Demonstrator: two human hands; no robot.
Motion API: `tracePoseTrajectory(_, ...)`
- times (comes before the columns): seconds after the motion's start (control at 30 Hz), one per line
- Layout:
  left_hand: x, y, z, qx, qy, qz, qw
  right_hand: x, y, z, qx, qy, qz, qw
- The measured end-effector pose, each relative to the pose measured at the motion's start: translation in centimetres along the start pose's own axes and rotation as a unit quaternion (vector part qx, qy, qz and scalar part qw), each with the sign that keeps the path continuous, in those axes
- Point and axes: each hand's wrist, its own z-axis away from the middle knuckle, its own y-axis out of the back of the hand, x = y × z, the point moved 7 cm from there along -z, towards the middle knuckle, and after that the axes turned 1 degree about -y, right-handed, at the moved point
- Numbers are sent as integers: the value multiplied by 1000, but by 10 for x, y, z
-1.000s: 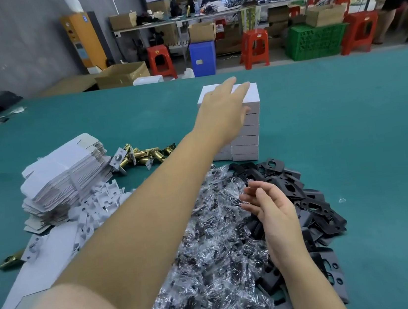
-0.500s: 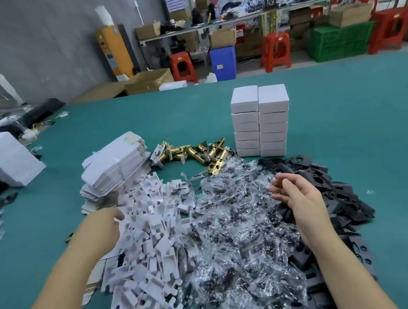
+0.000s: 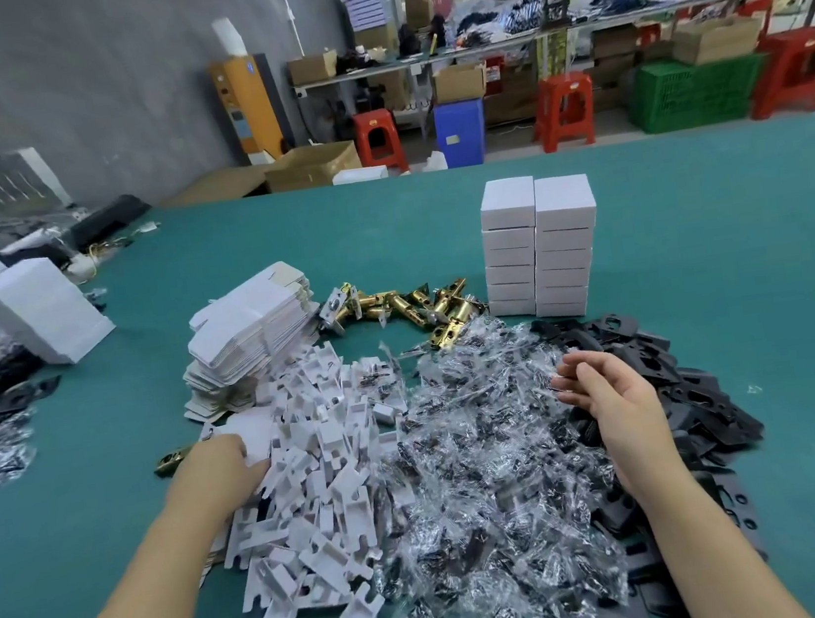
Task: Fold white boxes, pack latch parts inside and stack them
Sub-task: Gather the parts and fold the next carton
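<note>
**Hands among the latch parts on the green table**

The left hand reaches into the heap of white die-cut card inserts; its fingers are buried there, so I cannot tell their grip. The right hand hovers over the pile of clear plastic screw packets, fingers loosely curled, holding nothing. Two stacks of folded white boxes stand farther back, brass latch bolts just to their left.

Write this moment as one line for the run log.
left hand: reaching into white inserts | right hand: open above screw bags | packed boxes: two stacks | flat boxes: untouched
</note>
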Motion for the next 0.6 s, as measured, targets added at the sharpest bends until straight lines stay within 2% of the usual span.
tracePoseTrajectory(0.27,5,1,-2,2,18,-25,1000,1,1,-2,-4,13,7,1000)
tracePoseTrajectory(0.6,24,7,-1,6,3,-75,997,3,2,-3,-6,12,-3,1000)
